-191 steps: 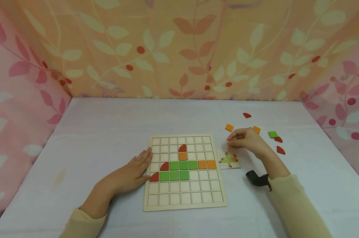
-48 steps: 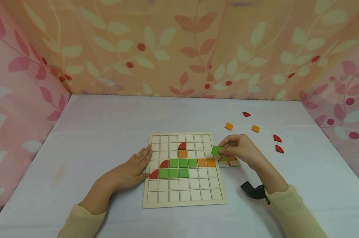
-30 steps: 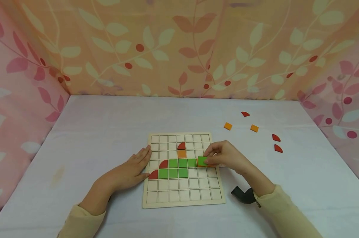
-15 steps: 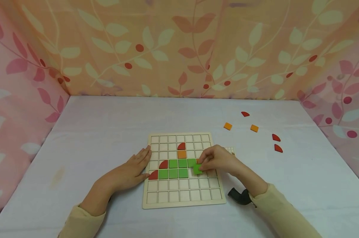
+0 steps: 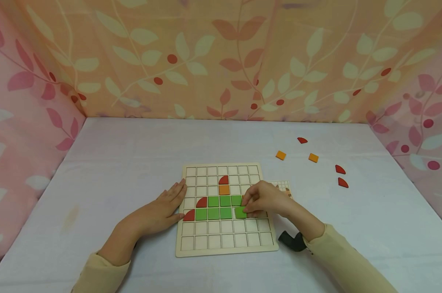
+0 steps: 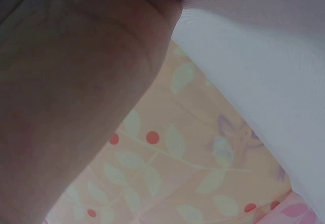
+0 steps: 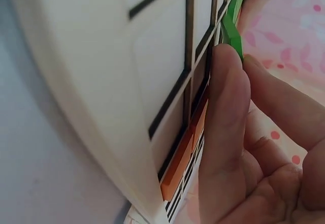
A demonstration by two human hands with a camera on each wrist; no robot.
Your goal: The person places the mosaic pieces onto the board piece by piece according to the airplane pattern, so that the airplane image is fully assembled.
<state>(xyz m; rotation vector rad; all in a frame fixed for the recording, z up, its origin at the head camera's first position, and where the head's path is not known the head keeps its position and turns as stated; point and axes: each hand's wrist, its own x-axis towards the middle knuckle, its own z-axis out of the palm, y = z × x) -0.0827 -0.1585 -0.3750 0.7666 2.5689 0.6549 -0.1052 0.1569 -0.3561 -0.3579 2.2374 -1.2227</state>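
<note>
A wooden grid board [image 5: 202, 244] lies on the white cloth, with green and orange square tiles and red quarter-round tiles set in its cells. My right hand [image 5: 268, 199] pinches a green square tile [image 5: 240, 213] between thumb and fingertips, over the cell to the right of the lower green row. In the right wrist view that green tile [image 7: 232, 38] is tilted, one edge down at the grid. My left hand [image 5: 158, 213] lies with straight fingers against the board's left edge. The left wrist view shows mostly its palm side [image 6: 86, 82], dark and close.
A patterned card [image 5: 284, 187] lies at the board's right edge, partly behind the right hand. Beyond it are two orange squares [image 5: 281, 155] and several red quarter-round tiles [image 5: 340, 169]. A black curved piece [image 5: 292, 241] sits at the right wrist. Floral cloth [image 5: 221, 61] walls the table.
The right hand picked up the green tile from the right, carried it left over the card and the orange tiles, and lowered it toward the lower row. The left hand stayed in place.
</note>
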